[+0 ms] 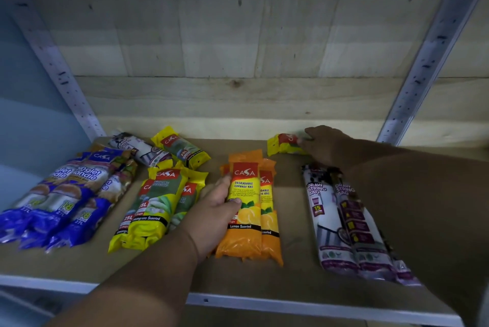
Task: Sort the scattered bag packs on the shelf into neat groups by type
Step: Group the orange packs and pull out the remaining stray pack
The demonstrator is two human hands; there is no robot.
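Observation:
On the brown shelf board (293, 268) lie bag packs in groups. My left hand (217, 205) grips the top orange lemon-scented pack (246, 220) of a small orange stack at the middle. My right hand (322, 145) reaches to the back and closes on a lone yellow pack (280, 144). Blue singlet-handle packs (60, 202) lie at the left. Yellow lemongrass packs (156, 207) sit beside them, with one more yellow pack (182, 148) and a white drawstring pack (137, 148) behind. White and purple drawstring packs (344, 220) lie at the right, partly under my right forearm.
A wooden back wall (238, 99) closes the shelf. Slotted metal uprights stand at the left (60, 75) and right (423, 61). The shelf's white front edge (264, 303) runs along the bottom. Bare board shows between the orange and drawstring groups.

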